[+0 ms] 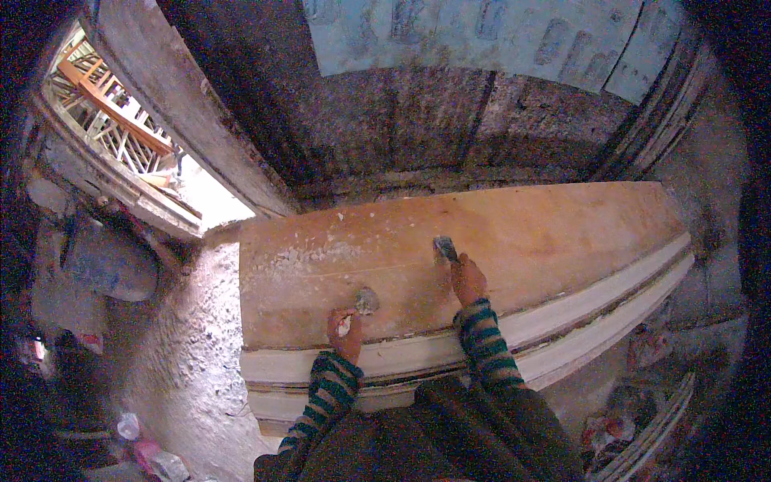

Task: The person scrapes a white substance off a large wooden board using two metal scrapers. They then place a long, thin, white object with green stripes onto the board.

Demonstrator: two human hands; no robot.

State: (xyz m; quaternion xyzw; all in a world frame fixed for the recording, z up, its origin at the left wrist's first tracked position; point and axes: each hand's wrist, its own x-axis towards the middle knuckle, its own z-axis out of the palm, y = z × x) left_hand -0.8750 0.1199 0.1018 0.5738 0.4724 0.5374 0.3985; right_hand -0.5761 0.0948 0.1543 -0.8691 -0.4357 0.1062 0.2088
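A long wooden panel (530, 233) with a brown face lies in front of me, whitish patches and flecks scattered over its left part. My right hand (468, 279) is closed around a putty knife (444, 248), its dark flat blade against or just above the panel's middle. Nearer to me and further left, my left hand (345, 332) has its fingers closed, with something pale showing between them. A roundish grey, whitish-smeared piece (367, 301) sits right at those fingertips. Its kind is too blurred to tell, but it appears to be held.
Pale moulded boards (562, 322) run along the panel's near side. Behind stands a dark, rough wall (385, 128) with light-blue panelling (498, 36) above. An open doorway (217, 193) at left shows stacked wood outside. Clutter lies at lower right, plastic bags (157, 459) at lower left.
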